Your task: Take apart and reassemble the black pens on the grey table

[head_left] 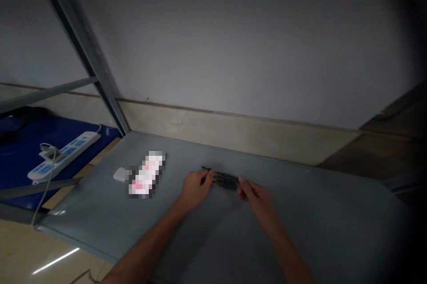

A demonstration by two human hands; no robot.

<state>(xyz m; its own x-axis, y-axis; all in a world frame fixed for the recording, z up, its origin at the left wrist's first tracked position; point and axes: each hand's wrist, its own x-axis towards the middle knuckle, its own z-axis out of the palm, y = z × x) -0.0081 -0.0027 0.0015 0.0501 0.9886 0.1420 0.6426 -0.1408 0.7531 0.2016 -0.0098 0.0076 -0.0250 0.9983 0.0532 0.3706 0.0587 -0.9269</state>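
Several slim black pens (226,180) lie side by side in a bundle, held level just over the grey tabletop (213,239). Small golden marks show near their left end, and one thin tip sticks out past the others there. My left hand (196,187) pinches the left end of the bundle between thumb and fingers. At the right end, my right hand (255,197) is closed on the pens in the same way. The fingertips cover both ends in part, and dim light blurs the finer detail.
Left of my hands lies a phone with a blurred-out screen (147,177), beside a small white object (122,174). Farther left, a white power strip (65,155) with a plug and cable rests on a blue surface (108,132). A metal post (90,57) and a wall (233,52) border the table.
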